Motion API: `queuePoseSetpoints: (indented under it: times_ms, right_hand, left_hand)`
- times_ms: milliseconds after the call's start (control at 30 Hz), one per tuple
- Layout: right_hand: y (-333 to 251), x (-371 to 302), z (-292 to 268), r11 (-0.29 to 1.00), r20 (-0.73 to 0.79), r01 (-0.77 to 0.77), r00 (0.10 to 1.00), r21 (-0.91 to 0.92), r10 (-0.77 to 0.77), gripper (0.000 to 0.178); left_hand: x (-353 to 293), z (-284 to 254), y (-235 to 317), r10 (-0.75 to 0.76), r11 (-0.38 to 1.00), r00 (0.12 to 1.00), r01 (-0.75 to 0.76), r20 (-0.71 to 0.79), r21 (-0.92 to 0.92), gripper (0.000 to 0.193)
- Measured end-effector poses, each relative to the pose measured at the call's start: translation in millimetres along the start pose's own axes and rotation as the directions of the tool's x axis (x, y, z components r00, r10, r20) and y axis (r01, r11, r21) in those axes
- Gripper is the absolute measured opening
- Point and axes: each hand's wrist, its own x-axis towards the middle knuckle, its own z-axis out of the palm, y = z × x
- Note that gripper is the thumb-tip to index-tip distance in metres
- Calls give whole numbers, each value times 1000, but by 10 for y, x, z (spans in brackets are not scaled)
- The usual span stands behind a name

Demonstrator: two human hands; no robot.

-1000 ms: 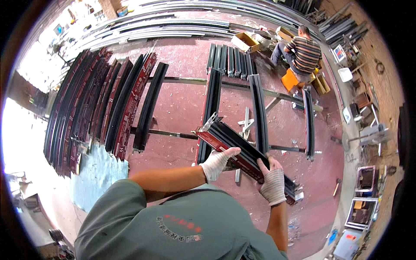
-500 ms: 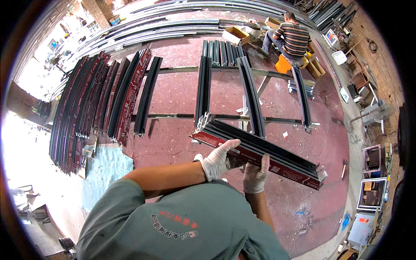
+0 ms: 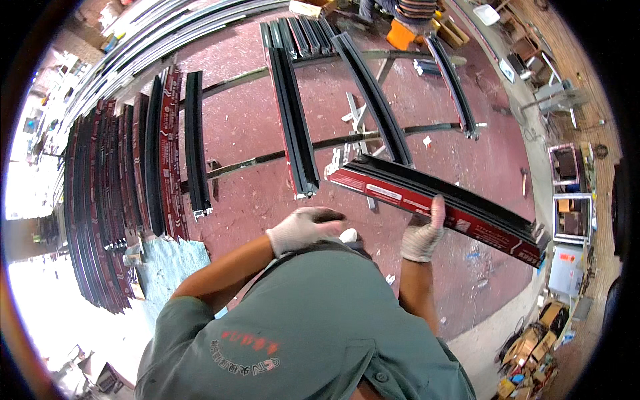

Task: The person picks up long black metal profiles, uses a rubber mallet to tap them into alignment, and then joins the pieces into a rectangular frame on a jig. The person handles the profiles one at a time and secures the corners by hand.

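My gloved right hand point(image 3: 423, 239) grips a bundle of black metal profiles point(image 3: 433, 193) with red printed film along its side. The thumb presses on the near red face; the other fingers go underneath, out of sight. Held tilted, the bundle has its left end higher in the picture. My left hand point(image 3: 307, 228), also in a whitish glove, is off the bundle at my waist, its fingers stretched to the right and holding nothing visible. Just beyond it, a black profile point(image 3: 292, 127) lies across two rails, with another profile point(image 3: 373, 100) to its right.
Long stacks of profiles point(image 3: 100, 200) stand at the left, beside a light-blue sheet point(image 3: 167, 263). The support rails point(image 3: 260, 160) cross a red floor point(image 3: 247, 207). A co-worker in a striped top point(image 3: 417, 10) sits at the far side near an orange container point(image 3: 401, 35). A fan point(image 3: 567, 99) stands at the right.
My left hand has let go of the bundle and drawn back to my waist. The right hand has carried the bundle to the right. The view has shifted downward.
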Motion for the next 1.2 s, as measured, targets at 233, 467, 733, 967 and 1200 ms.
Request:
queuePoseSetpoints:
  times_ms: [233,467,733,967,1200]
  right_hand:
    - [337,70,-287,984,-268,49,963,170,-1,49]
    - [838,-163,-858,959,-387,-111,898,260,209,35]
    - [1258,-603,-430,910,-311,-313,866,271,391,39]
    - [1709,-548,-403,832,-262,-376,825,407,501,33]
    - [1880,-481,-333,833,-246,-386,830,396,501,35]
  left_hand:
    - [289,-932,-1399,24,976,752,-159,-659,-146,50]
    - [887,-1006,-1744,-221,768,949,28,-224,-640,48]
    - [657,-1172,-1376,-255,872,895,50,-366,-487,37]
    - [533,-1334,-1287,-247,932,884,105,-396,-347,28]
    - [445,-1350,-1192,-207,965,878,110,-432,-238,30]
